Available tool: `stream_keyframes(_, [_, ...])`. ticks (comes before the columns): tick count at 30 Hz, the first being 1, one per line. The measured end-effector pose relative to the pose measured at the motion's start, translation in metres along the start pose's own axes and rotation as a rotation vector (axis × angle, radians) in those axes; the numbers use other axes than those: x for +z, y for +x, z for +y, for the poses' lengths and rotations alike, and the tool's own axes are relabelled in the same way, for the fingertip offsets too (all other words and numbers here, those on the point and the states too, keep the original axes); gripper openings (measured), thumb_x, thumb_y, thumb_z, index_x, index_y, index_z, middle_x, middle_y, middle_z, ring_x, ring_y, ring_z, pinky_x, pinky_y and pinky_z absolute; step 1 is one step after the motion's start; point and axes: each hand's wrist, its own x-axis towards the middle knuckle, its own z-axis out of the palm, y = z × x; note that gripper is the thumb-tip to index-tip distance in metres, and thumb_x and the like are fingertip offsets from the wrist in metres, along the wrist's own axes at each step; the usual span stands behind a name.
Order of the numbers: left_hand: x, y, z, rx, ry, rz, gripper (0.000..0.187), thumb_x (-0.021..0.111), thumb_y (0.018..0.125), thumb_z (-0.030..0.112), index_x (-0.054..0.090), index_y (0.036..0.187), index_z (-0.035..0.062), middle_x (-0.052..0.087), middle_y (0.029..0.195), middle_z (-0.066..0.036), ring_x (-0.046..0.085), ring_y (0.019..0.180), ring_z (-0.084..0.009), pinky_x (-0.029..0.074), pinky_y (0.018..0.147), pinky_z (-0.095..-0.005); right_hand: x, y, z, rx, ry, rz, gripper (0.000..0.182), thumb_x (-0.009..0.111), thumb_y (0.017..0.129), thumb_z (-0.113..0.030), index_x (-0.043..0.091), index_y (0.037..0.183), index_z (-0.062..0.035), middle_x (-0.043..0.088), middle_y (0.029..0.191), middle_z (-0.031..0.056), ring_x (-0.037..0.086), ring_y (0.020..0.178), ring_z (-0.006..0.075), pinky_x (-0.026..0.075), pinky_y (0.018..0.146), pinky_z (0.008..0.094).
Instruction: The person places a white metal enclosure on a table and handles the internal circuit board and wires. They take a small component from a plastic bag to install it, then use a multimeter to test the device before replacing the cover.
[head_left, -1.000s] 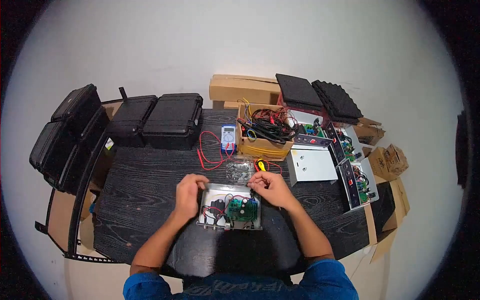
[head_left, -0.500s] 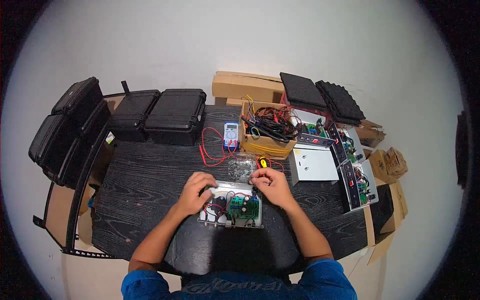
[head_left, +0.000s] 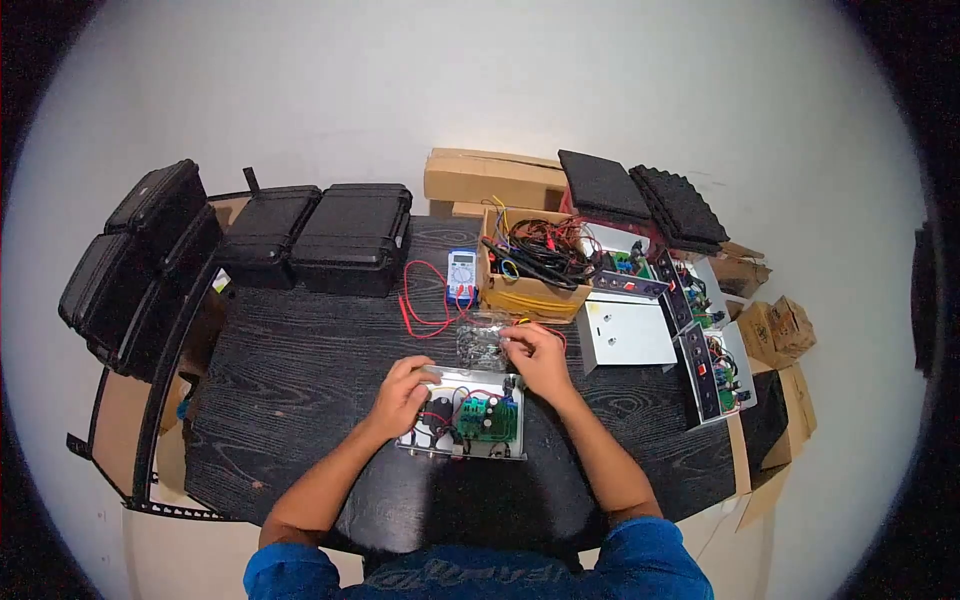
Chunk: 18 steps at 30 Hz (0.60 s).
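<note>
An open white metal case with a green circuit board and red and black wires lies in front of me. My left hand holds its far left corner, fingers curled over the edge and thumb on the near side. Just beyond the case sits a clear plastic tray of small metal parts, probably screws. At the tray's right side is my right hand, thumb and fingertips pinched together. Whatever may be between those fingertips is too small to make out.
A blue and white multimeter with red leads lies behind the tray, beside a cardboard box of cables. To the right stand a white cover and several similar open cases. Black hard cases line the left.
My right hand has moved slightly away from the case's far right corner toward the tray, now covering the yellow tool there. My left hand stays at the case.
</note>
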Motion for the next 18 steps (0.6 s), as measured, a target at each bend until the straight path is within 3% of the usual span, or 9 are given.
stream_keyframes(8, [0.0032, -0.0021, 0.0042, -0.037, 0.048, 0.001, 0.028, 0.058, 0.1, 0.028, 0.071, 0.108, 0.005, 0.06, 0.13, -0.019, 0.055, 0.125, -0.0392, 0.042, 0.108, -0.0491, 0.0076, 0.0031, 0.0091, 0.064, 0.129, -0.068, 0.024, 0.074, 0.091, -0.006, 0.075, 0.113, 0.0022, 0.075, 0.111, 0.0116, 0.072, 0.096, 0.0145, 0.057, 0.084, 0.0267])
stream_keyframes(11, [0.0034, -0.0023, 0.0035, -0.034, 0.052, 0.003, 0.029, 0.057, 0.101, 0.031, 0.071, 0.108, 0.0058, 0.06, 0.13, -0.019, 0.055, 0.125, -0.0392, 0.042, 0.108, -0.0492, 0.0087, 0.0021, 0.0095, 0.069, 0.127, -0.051, 0.025, 0.074, 0.092, -0.007, 0.075, 0.115, 0.0025, 0.076, 0.112, 0.0115, 0.072, 0.098, 0.0138, 0.057, 0.084, 0.0267])
stream_keyframes(14, [0.0041, -0.0027, 0.0017, -0.033, 0.049, 0.002, 0.031, 0.057, 0.102, 0.032, 0.071, 0.107, 0.0058, 0.06, 0.131, -0.019, 0.055, 0.125, -0.0392, 0.042, 0.108, -0.0494, 0.009, 0.0017, 0.0095, 0.208, 0.221, -0.088, 0.024, 0.074, 0.092, -0.008, 0.075, 0.113, 0.0025, 0.076, 0.11, 0.0118, 0.072, 0.1, 0.0148, 0.058, 0.084, 0.027])
stream_keyframes(17, [0.0039, -0.0026, 0.0025, -0.036, 0.043, 0.004, 0.031, 0.057, 0.102, 0.032, 0.072, 0.107, 0.0056, 0.06, 0.131, -0.019, 0.054, 0.126, -0.0394, 0.042, 0.108, -0.0495, 0.0101, 0.0019, 0.007, 0.174, 0.259, -0.079, 0.023, 0.073, 0.093, -0.003, 0.074, 0.114, 0.0054, 0.073, 0.11, 0.0082, 0.068, 0.094, 0.0102, 0.055, 0.08, 0.0235])
stream_keyframes(18, [0.0039, -0.0027, 0.0029, -0.037, 0.04, 0.005, 0.031, 0.057, 0.102, 0.032, 0.072, 0.107, 0.0055, 0.06, 0.131, -0.019, 0.054, 0.126, -0.0395, 0.042, 0.108, -0.0496, 0.01, 0.0022, 0.0083, 0.129, 0.208, -0.07, 0.023, 0.072, 0.092, -0.004, 0.075, 0.113, 0.0046, 0.074, 0.11, 0.0099, 0.07, 0.097, 0.0138, 0.056, 0.083, 0.0259])
